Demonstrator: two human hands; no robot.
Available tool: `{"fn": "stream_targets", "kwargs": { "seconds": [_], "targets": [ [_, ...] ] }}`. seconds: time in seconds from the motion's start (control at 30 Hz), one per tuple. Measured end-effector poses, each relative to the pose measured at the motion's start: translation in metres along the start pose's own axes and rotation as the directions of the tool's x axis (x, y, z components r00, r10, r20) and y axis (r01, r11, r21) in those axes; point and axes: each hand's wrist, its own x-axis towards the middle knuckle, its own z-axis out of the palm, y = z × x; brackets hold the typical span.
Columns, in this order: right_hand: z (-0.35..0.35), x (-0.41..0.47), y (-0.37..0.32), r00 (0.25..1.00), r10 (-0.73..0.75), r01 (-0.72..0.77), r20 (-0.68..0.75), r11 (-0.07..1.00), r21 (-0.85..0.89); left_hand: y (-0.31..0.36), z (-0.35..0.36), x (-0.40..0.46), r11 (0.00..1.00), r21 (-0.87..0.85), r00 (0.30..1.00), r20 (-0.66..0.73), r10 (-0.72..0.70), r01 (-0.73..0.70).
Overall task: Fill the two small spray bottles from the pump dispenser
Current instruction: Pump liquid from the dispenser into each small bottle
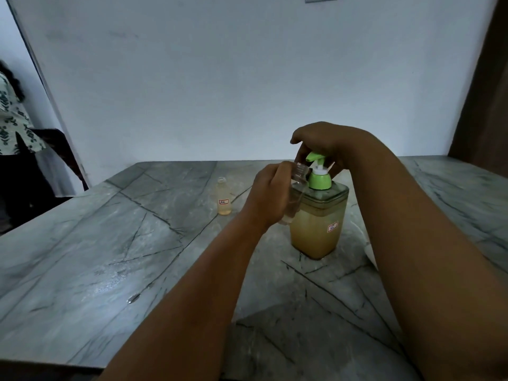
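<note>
At frame centre, the left hand (270, 189) grips a clear, near-empty small bottle (295, 192) under the green pump dispenser (319, 215); the right hand (320, 144) curls over its pump head. Left of them on the bench (110, 257), another small bottle (224, 198) looks filled.

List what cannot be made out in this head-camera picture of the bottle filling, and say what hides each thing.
- Fill level of the clear bottle: the left hand covers most of it.
- Top of the pump head: under the right hand.
- Labels on the dispenser and the standing small bottle: too small to read.
- Person at the left edge: cut off by the frame.
</note>
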Motion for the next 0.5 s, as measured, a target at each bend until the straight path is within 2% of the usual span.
{"fn": "stream_targets", "kwargs": {
  "seconds": [0.23,0.37,0.5],
  "targets": [
    [0.005,-0.002,0.001,0.998,0.052,-0.051,0.029,0.999,-0.015,0.0,0.0,0.0,1.0,-0.005,1.0,-0.007,0.007,-0.007],
    [0.007,-0.005,-0.001,1.0,0.011,-0.011,-0.019,1.0,-0.017,0.001,0.001,0.0,1.0,0.0,1.0,-0.019,0.009,-0.009],
    [0.013,-0.006,-0.005,0.996,-0.037,0.029,-0.077,0.995,-0.099,0.0,0.0,0.0,1.0,0.001,1.0,-0.028,-0.005,0.005]
  ]
}}
